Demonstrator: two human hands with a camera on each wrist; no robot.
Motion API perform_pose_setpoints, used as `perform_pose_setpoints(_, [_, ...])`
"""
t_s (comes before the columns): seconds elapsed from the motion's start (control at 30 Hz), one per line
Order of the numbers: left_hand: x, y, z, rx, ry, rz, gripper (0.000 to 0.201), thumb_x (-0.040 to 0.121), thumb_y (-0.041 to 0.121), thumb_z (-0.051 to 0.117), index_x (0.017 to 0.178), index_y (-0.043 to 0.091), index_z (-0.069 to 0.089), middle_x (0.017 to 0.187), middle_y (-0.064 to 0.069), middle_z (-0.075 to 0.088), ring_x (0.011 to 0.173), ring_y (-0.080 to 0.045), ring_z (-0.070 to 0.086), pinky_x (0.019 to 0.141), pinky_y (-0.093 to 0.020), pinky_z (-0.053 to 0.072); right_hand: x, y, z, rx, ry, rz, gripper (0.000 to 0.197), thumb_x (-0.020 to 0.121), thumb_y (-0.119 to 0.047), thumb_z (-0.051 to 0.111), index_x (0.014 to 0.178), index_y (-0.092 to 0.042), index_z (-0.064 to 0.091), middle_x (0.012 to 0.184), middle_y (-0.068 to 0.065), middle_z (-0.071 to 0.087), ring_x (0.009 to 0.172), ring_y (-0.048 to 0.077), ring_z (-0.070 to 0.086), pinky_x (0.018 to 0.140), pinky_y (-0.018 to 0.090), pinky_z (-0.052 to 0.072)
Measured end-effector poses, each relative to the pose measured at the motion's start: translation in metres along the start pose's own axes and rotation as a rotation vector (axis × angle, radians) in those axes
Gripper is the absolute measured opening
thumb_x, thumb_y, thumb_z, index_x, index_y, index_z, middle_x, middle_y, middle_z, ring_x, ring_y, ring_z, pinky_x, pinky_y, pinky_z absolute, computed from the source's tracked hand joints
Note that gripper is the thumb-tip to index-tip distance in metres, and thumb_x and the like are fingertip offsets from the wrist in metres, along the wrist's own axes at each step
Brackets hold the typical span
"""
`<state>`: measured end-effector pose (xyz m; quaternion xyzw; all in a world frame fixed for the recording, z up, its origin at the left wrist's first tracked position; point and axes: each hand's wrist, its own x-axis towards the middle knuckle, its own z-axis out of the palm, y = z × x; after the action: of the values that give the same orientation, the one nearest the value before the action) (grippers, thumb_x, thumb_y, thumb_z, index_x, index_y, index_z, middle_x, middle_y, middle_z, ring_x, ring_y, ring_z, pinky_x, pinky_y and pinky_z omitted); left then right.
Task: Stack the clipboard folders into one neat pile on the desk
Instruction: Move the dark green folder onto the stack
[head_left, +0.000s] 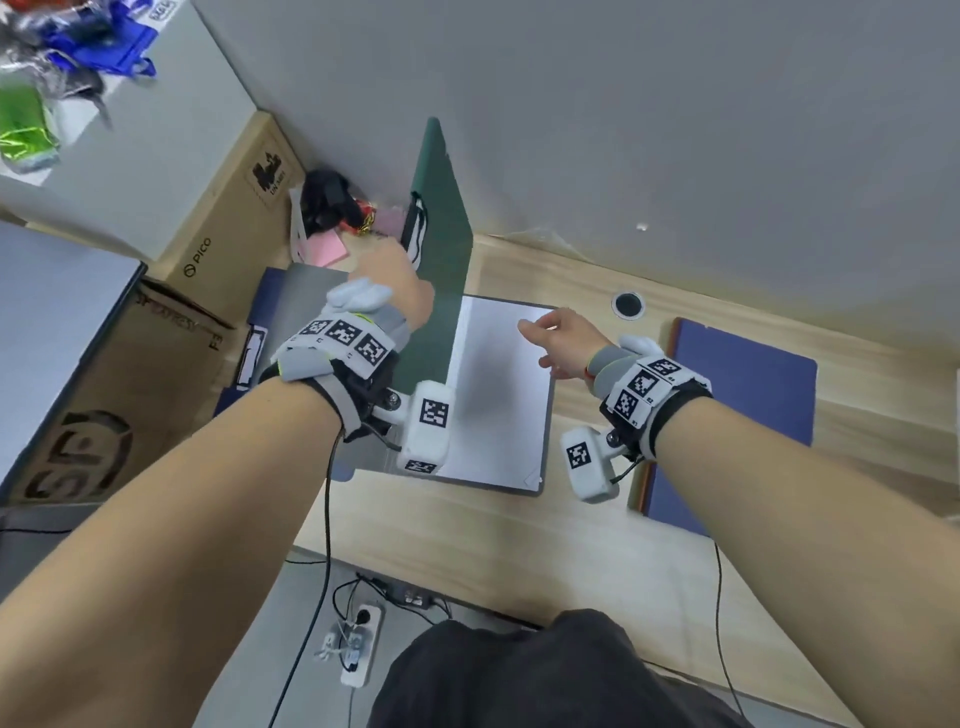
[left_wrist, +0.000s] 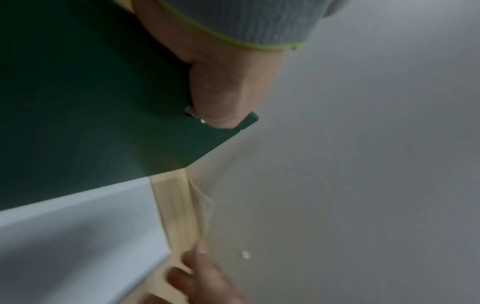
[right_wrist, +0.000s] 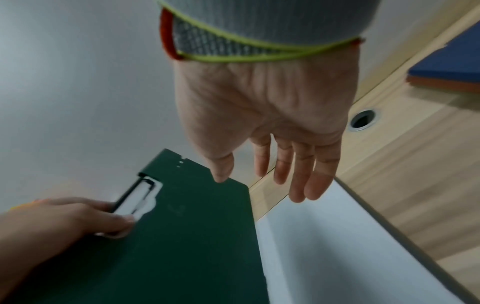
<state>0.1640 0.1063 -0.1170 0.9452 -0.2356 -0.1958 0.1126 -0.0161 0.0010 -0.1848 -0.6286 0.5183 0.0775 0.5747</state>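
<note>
The left hand (head_left: 397, 283) grips the green clipboard folder (head_left: 441, 249), held on edge over the grey folder's (head_left: 498, 395) left side; the right hand (head_left: 563, 343) hovers spread above it. Laying the green one flat, edges matched, seems next; a blue folder (head_left: 748, 415) waits to the right.

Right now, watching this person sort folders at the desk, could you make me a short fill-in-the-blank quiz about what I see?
1. The left hand grips the ____ folder, lifted on edge.
2. The right hand is ____, holding nothing.
3. The grey folder lies flat on the ____.
4. Furthest right lies a ____ folder.

Missing words: green; open; desk; blue
</note>
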Motion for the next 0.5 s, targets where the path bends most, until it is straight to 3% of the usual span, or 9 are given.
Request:
perform_pose_setpoints(0.1, [-0.007,0.023,-0.001,-0.113,0.018,-0.015,0.033,0.1,0.012,0.051,0.129,-0.002,0.054,0.131,-0.02,0.06,0.122,-0.035,0.058,0.096,-0.036,0.043,-0.004,0.011,-0.021,0.112,0.045,0.042,0.076,0.085,-0.062,0.056,0.144,-0.02,0.036,0.131,0.009,0.055,0.112,0.025,0.061,0.099,0.044,0.052])
perform_pose_setpoints(0.17, [-0.012,0.025,0.007,-0.295,-0.042,0.038,0.033,0.096,0.019,0.057,0.125,0.002,0.061,0.124,-0.018,0.066,0.114,-0.035,0.062,0.09,-0.039,0.046,-0.009,0.018,-0.031,0.208,0.046,0.073,0.086,0.081,-0.069,0.056,0.148,-0.022,0.031,0.133,0.001,0.052,0.116,0.023,0.058,0.101,0.047,0.049])
perform_pose_setpoints(0.23, [-0.023,0.029,0.023,-0.493,-0.211,0.088,0.04,0.088,0.028,0.06,0.121,0.008,0.067,0.112,-0.016,0.072,0.102,-0.034,0.068,0.087,-0.042,0.054,-0.01,0.038,-0.054,0.342,0.097,0.057,0.098,0.065,-0.076,0.066,0.145,-0.024,0.041,0.134,-0.009,0.056,0.12,0.02,0.057,0.105,0.046,0.044])
perform_pose_setpoints(0.3, [-0.027,0.029,0.035,-0.592,-0.32,0.115,0.037,0.086,0.029,0.062,0.117,0.011,0.07,0.099,-0.01,0.071,0.09,-0.028,0.066,0.086,-0.044,0.055,0.007,0.067,-0.072,0.396,0.159,0.052,0.116,0.044,-0.081,0.075,0.14,-0.022,0.049,0.137,-0.009,0.059,0.127,0.019,0.055,0.112,0.045,0.038])
perform_pose_setpoints(0.33, [-0.031,0.036,0.044,-0.58,-0.343,0.128,0.031,0.09,0.028,0.063,0.115,0.011,0.07,0.095,-0.008,0.068,0.086,-0.026,0.062,0.082,-0.04,0.054,0.005,0.081,-0.086,0.433,0.183,0.072,0.111,0.046,-0.077,0.078,0.139,-0.02,0.052,0.137,-0.006,0.06,0.127,0.02,0.055,0.112,0.044,0.038])
perform_pose_setpoints(0.4, [-0.042,0.053,0.067,-0.51,-0.382,0.141,0.027,0.094,0.029,0.063,0.111,0.008,0.069,0.096,-0.007,0.067,0.088,-0.025,0.06,0.08,-0.035,0.05,-0.014,0.098,-0.109,0.522,0.22,0.112,0.068,0.077,-0.053,0.075,0.132,-0.018,0.057,0.129,0.001,0.066,0.113,0.022,0.064,0.097,0.042,0.05])
perform_pose_setpoints(0.43, [-0.049,0.061,0.08,-0.463,-0.414,0.138,0.028,0.093,0.03,0.066,0.108,0.008,0.07,0.099,-0.008,0.069,0.09,-0.027,0.062,0.085,-0.037,0.052,-0.025,0.108,-0.118,0.54,0.238,0.149,0.049,0.089,-0.04,0.067,0.131,-0.017,0.057,0.125,0.003,0.067,0.104,0.022,0.067,0.087,0.039,0.053])
perform_pose_setpoints(0.5, [-0.062,0.077,0.109,-0.423,-0.523,0.118,0.02,0.081,0.032,0.072,0.093,0.016,0.073,0.102,-0.008,0.075,0.094,-0.027,0.069,0.094,-0.043,0.056,-0.038,0.133,-0.138,0.541,0.294,0.209,0.037,0.096,-0.032,0.06,0.129,-0.016,0.056,0.123,0.005,0.067,0.096,0.022,0.067,0.079,0.036,0.054])
